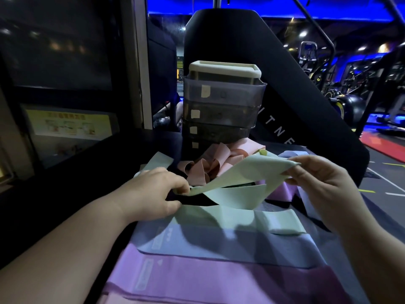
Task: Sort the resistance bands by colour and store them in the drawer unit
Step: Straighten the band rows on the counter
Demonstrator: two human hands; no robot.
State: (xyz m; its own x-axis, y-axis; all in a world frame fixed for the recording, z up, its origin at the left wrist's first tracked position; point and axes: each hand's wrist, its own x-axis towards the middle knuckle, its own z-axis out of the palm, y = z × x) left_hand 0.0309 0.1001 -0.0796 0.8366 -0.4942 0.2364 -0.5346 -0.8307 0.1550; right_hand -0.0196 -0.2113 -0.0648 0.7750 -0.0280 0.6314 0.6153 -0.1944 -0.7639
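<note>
Now: left hand (157, 189) and right hand (317, 183), fingers curled, each pinch 1 end of a green band (247, 172); drawer unit (223, 106) far behind, pink bands (219, 159) at its foot.

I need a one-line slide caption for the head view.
Left hand and right hand hold one green band in front of the drawer unit.

Dim gym, low light overall. Strong blue glow from ceiling strip (263, 13) at back. Few white spot lamps (303, 33) flare slightly. My left hand (157, 189), right hand (317, 185) and green band (241, 172) pinched between them catch most light. Soft hand shadows fall on blue-grey band (219, 249) below. Left side near black, window (54, 44) reflections smeared. Wide-angle bend and stretch toward edges. Background soft.
</note>
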